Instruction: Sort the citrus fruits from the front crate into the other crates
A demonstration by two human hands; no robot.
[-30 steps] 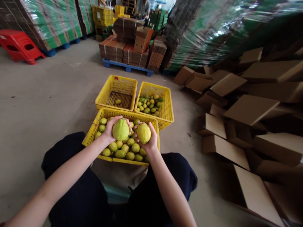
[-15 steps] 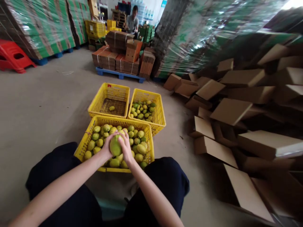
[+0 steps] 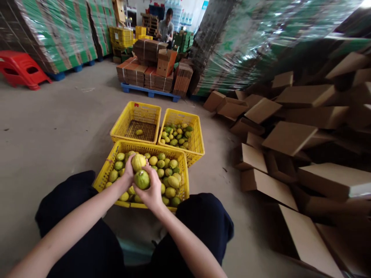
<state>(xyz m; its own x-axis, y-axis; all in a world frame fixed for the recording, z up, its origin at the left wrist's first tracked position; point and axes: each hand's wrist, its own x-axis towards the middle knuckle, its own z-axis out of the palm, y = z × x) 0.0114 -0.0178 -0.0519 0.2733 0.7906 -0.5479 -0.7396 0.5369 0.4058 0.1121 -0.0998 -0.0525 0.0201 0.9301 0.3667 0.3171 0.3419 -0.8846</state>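
Since half a second ago, the yellow fruit (image 3: 138, 163), then mostly covered by fingers, has come into plain view, and the green fruit (image 3: 142, 179) has turned so that its dark end spot faces up. Each now sits in its own hand, where both hands wrapped the green one before; I judge this to be the middle of handling the pair, with neither fruit put down. The left hand (image 3: 128, 170) cups the yellow fruit, its far fingers hidden behind it. The right hand (image 3: 154, 190) is clamped on the green fruit, thumb below and fingers above. The green one lies just nearer the body than the yellow; whether they touch, I cannot tell. Both are held over the front crate (image 3: 103, 172), above the loose fruit (image 3: 170, 192) inside.
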